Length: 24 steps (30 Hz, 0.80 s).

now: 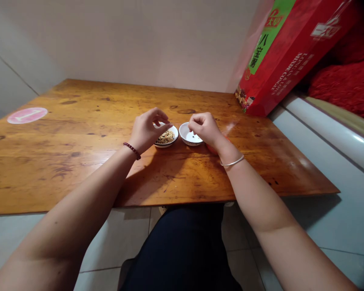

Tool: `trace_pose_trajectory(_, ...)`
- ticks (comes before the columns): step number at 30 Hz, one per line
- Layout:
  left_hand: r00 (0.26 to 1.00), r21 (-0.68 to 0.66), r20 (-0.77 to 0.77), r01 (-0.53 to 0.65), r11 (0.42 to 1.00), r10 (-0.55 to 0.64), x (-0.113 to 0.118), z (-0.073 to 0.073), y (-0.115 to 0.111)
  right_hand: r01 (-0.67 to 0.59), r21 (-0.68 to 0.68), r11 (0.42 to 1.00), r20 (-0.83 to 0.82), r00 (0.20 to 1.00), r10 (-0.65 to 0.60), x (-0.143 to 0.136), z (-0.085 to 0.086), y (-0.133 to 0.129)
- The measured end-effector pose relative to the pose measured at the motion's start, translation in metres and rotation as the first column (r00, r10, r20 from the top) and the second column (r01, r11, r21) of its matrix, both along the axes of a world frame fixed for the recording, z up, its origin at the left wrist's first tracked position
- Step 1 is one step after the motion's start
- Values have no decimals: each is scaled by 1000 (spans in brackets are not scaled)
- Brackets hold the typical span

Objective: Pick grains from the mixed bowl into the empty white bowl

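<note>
On my feed, near twelve o'clock, left hand (146,128) curls over bean bowl (176,134), right hand (207,128) over other bowl (185,134); I can't tell whether either pinches.

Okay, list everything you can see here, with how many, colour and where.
Table: one, brown wood, centre
Bowls: two, white, dark-rimmed; left bowl, right bowl
Grains: many, mostly pale, left bowl
Sticker: one, pink, table's far left
Box: one, red and green, far right
Cloth: red, right edge, count unclear
Wall: one, pale, behind
Beaded bracelet: one, dark red, left wrist
Bangle: one, silvery, right wrist
Hands: two, bare; left hand, right hand, by bowls
</note>
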<state>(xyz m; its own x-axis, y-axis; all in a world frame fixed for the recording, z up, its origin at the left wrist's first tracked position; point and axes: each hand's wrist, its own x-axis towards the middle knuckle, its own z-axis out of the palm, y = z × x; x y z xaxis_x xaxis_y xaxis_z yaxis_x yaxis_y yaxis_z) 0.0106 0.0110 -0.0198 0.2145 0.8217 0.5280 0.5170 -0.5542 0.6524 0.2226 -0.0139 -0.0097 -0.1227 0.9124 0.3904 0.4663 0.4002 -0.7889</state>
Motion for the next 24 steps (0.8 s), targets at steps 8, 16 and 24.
trace_pose_trajectory(8, 1000, 10, -8, -9, 1000, 9, 0, 0, 0, -9, 8, 1000, -11, 1000, 9, 1, 0, 0)
trace_pose_trajectory(16, 1000, 8, 2, 3, 1000, -3, 1, 0, 0, -9, 17, 1000, 17, 1000, 9, 1, 0, 0)
trace_pose_trajectory(24, 997, 27, -73, -25, 999, 27, 0, 2, -3, 3, 3, 1000, 1, 1000, -3, 0, 1, 0)
